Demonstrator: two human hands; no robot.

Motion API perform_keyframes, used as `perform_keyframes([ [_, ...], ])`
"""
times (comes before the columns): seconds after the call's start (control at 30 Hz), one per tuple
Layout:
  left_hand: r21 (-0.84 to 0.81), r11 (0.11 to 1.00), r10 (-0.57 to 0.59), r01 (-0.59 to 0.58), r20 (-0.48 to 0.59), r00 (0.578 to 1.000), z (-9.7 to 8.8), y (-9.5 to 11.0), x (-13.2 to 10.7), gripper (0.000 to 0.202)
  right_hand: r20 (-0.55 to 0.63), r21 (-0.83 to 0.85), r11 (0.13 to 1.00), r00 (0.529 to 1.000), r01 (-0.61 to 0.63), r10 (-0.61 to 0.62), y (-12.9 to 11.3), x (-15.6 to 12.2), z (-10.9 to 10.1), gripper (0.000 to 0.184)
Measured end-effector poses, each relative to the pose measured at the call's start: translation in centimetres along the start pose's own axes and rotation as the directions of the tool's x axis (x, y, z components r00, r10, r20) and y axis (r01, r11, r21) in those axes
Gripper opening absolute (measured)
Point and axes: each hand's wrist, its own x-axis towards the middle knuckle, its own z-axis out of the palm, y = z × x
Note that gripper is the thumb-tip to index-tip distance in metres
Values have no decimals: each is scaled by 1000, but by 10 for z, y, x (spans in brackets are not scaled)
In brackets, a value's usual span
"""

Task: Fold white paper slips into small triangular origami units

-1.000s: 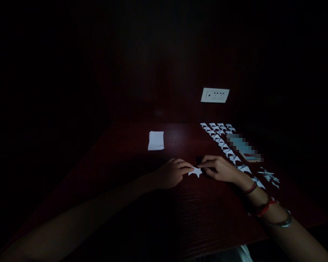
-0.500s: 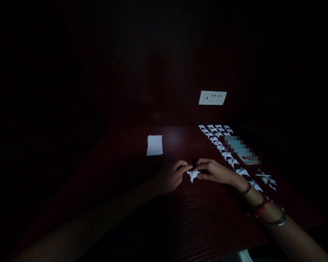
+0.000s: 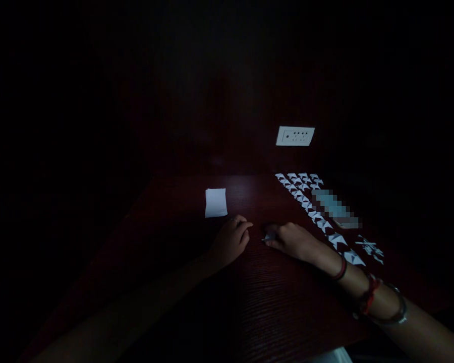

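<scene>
Since the earlier frame, our left hand point(image 3: 230, 243) has drawn away from the white paper piece point(image 3: 268, 236), its loosely curled fingers parted and empty. Our right hand point(image 3: 293, 239) alone pinches that piece, mostly hidden, over the table's point(image 3: 272, 302) middle, while a paper stack point(image 3: 216, 202) lies toward the far edge.

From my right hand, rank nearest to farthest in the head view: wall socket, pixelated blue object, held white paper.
1. Held white paper: pinched in the right hand.
2. Pixelated blue object: beyond, rightward.
3. Wall socket: far back, highest.
</scene>
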Motion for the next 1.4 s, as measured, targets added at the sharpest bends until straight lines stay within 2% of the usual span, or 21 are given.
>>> perform_keyframes([
  [0.1,4,1000,-1,1,2,1000,0,0,1,27,16,-20,999,999,45,-45,-7,2,2,19],
  [0.23,1,1000,6,-6,9,1000,-1,1,1,26,-21,114,976,983,185,-184,3,9,-5,31],
  [0.3,-3,1000,6,-6,11,1000,-1,1,1,26,-55,158,974,986,164,-157,9,10,-6,32],
  [0.43,-6,1000,5,-5,16,1000,1,0,1,26,-115,164,986,993,40,-21,12,7,2,25],
  [0.57,0,1000,3,-3,19,1000,1,0,1,27,-96,156,985,992,-71,87,5,5,14,39],
  [0.7,1,1000,3,-3,19,1000,1,-1,0,26,-91,159,986,993,-56,71,2,7,14,35],
  [0.9,-14,1000,6,-5,21,1000,3,-3,0,26,-102,163,986,995,38,-22,21,9,-11,48],
  [1.03,-27,1000,-1,2,22,1000,5,-4,0,27,-3,97,993,998,67,-67,36,9,-16,56],
  [1.13,-34,999,-3,4,28,1000,6,-5,0,27,51,50,997,996,65,-68,39,11,-9,48],
  [1.27,-40,999,0,2,40,999,6,-7,0,26,51,32,997,996,65,-67,35,17,0,27],
  [1.4,-45,999,16,-14,41,999,3,-6,0,26,19,-3,996,996,85,-85,36,19,-13,22],
])
